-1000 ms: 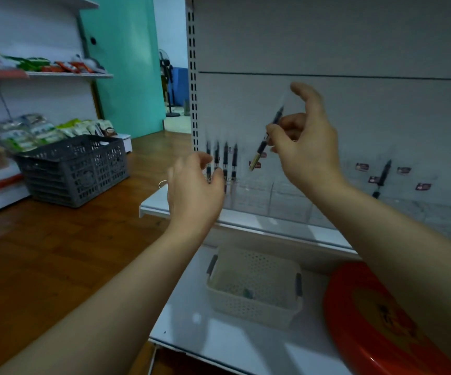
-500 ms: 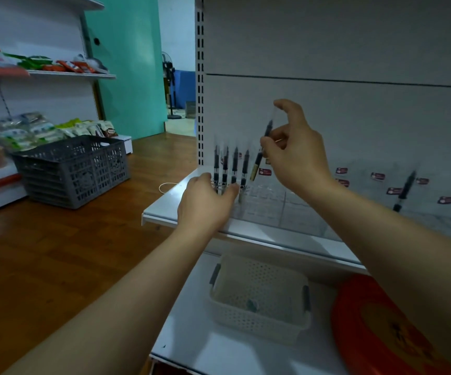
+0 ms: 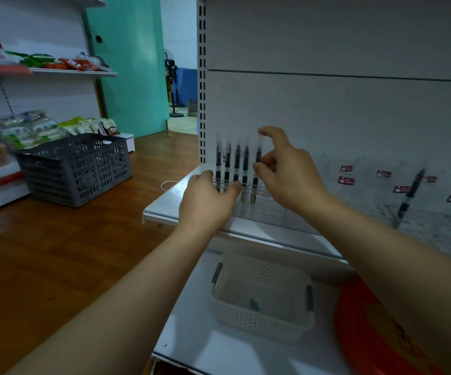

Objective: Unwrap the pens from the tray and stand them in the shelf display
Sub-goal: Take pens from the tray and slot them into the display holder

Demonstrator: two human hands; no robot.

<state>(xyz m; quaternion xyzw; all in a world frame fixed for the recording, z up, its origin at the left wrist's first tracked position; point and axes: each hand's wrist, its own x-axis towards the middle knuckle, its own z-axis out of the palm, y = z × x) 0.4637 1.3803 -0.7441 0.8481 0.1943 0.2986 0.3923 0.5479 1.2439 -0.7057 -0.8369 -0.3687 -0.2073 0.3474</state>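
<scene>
Several black pens (image 3: 237, 165) stand upright in a clear display rack (image 3: 265, 209) at the left end of the white shelf (image 3: 170, 194). My right hand (image 3: 289, 174) pinches the rightmost pen (image 3: 257, 171), which stands upright in the rack beside the others. My left hand (image 3: 208, 201) rests against the rack's front left, fingers curled on its edge. One more black pen (image 3: 410, 193) leans alone in the rack far to the right. A white perforated tray (image 3: 262, 296) sits on the lower shelf, nearly empty.
A red round lid or tray (image 3: 376, 326) lies on the lower shelf at the right. A grey plastic crate (image 3: 75, 169) stands on the wooden floor to the left, below shelves of packaged goods (image 3: 37, 128). Small red labels (image 3: 346, 180) dot the clear rack.
My right hand has lowered the pen from a raised tilt down into the rack, upright beside the others. My left hand moved forward onto the rack's front.
</scene>
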